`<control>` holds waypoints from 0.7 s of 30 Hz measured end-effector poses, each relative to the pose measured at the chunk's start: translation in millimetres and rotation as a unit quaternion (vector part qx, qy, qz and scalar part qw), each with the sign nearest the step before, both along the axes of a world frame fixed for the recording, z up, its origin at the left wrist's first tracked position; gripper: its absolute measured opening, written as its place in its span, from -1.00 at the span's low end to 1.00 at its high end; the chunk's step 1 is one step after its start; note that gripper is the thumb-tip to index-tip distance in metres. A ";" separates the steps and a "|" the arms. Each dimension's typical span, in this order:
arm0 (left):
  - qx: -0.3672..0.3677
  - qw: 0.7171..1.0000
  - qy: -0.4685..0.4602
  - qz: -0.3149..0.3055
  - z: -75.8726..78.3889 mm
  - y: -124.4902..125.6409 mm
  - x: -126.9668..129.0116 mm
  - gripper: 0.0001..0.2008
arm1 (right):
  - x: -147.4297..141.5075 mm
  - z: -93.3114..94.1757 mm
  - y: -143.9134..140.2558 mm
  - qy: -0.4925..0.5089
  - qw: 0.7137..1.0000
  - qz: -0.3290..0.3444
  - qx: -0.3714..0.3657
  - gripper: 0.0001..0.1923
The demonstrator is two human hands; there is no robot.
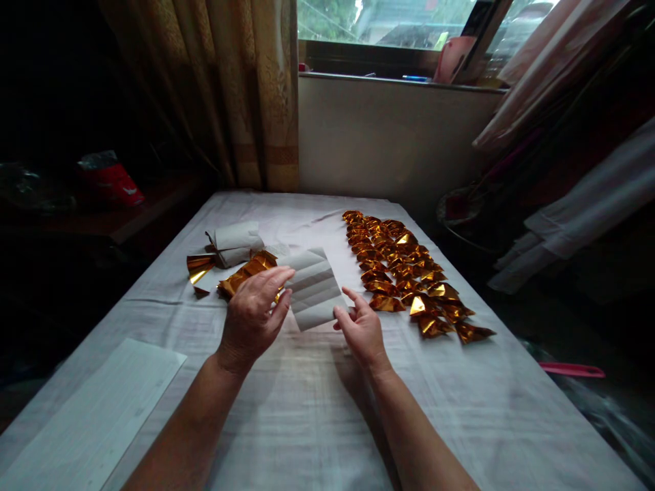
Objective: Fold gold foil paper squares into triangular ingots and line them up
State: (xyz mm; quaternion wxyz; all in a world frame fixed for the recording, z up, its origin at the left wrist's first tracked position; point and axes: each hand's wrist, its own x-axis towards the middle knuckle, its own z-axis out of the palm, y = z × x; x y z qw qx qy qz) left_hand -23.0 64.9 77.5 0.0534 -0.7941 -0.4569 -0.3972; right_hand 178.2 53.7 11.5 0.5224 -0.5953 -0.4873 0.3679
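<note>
A white creased sheet of paper (pixel 313 286) is held above the table between both hands. My left hand (pixel 254 314) pinches its left edge with thumb and fingers. My right hand (pixel 362 330) grips its lower right corner. Just behind my left hand lies a small heap of gold foil pieces (pixel 244 273). To the right, several folded gold foil ingots (pixel 404 273) are laid out in rows on the white tablecloth (pixel 307 409).
A rolled white paper bundle (pixel 236 243) and a loose gold foil scrap (pixel 198 267) lie at the left back. A flat white sheet (pixel 97 416) rests at the near left. A curtain (pixel 240 88) and window (pixel 389 27) stand behind the table.
</note>
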 end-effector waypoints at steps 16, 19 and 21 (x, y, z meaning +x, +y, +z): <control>-0.223 0.951 0.196 -0.090 -55.3 -9.6 31.5 -0.66 | 48.3 -2.1 2.6 -0.110 0.966 0.220 -0.078 -0.46; -0.225 0.952 0.182 -0.102 -52.6 -7.5 30.4 -0.75 | 56.8 -7.0 4.2 -0.190 0.963 0.187 -0.029 -0.56; -0.231 0.952 0.165 -0.115 -51.1 -6.9 30.1 -0.77 | 57.7 -11.2 6.4 -0.226 0.958 0.172 0.028 -0.60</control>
